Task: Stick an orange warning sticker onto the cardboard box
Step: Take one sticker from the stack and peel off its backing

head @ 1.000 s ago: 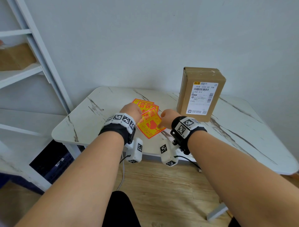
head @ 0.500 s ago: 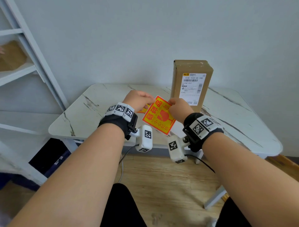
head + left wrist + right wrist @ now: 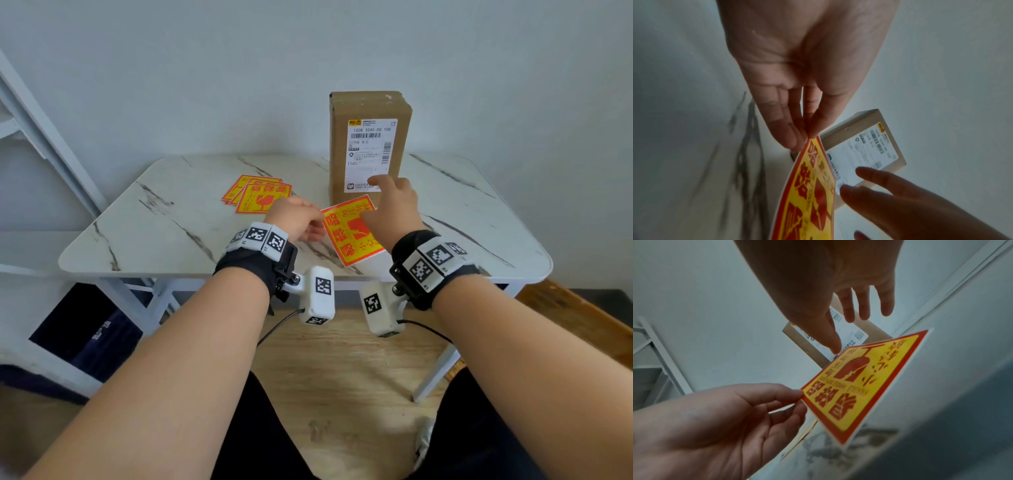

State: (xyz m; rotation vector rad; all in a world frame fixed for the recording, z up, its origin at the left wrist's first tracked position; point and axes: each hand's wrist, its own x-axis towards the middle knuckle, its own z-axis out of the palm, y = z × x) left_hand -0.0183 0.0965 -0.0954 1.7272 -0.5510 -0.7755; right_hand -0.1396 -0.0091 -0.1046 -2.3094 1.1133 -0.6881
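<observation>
In the head view the right hand (image 3: 390, 209) has let go of the orange warning sticker (image 3: 351, 231), which both hands held at opposite edges half a second ago; its fingers are now spread and loose, reaching toward the lower part of the cardboard box (image 3: 368, 144) that stands upright at the back of the bench (image 3: 164, 226). The left hand (image 3: 298, 221) alone keeps the sticker, holding it above the bench just in front of the box, while the spare stickers (image 3: 257, 195) lie in a fanned pile to the left. The left wrist view shows the left hand's fingertips (image 3: 797, 139) pinching one corner of the sticker, with the right hand's straight fingers (image 3: 869, 175) passing before the box's shipping label (image 3: 863, 155). The right wrist view confirms it: the right hand is wide and empty, its fingers close to the label but contact cannot be judged, and the sticker hangs tilted from the left hand's pinch. The backing looks still attached, so the free hand probably goes to steady the box or to start peeling; sticking is not yet begun.
</observation>
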